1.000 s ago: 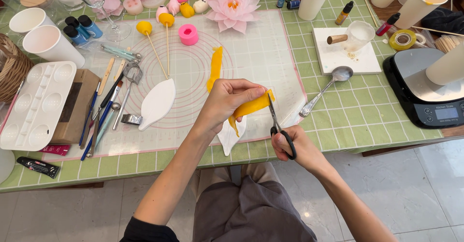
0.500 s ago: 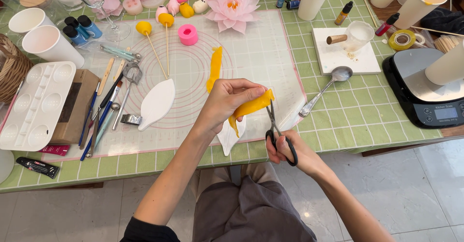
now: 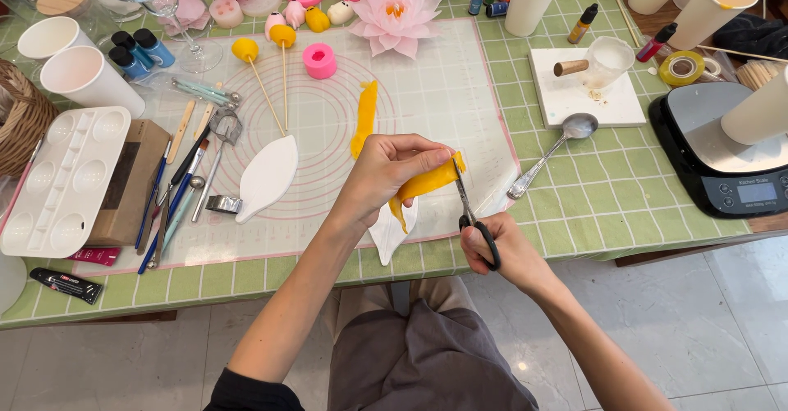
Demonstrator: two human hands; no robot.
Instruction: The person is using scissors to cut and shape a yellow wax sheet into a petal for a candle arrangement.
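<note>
Yellow clay strip (image 3: 428, 184) pinched in left hand (image 3: 379, 177), fingers clamped on its upper part, held above the near edge of the work mat (image 3: 460, 115); lower tip hangs over a white leaf-shaped mould (image 3: 392, 232). Scissors (image 3: 472, 214) meet the strip's right end (blades nearly together). Right hand (image 3: 507, 251) gripping the black handles, just off the table's near edge.
</note>
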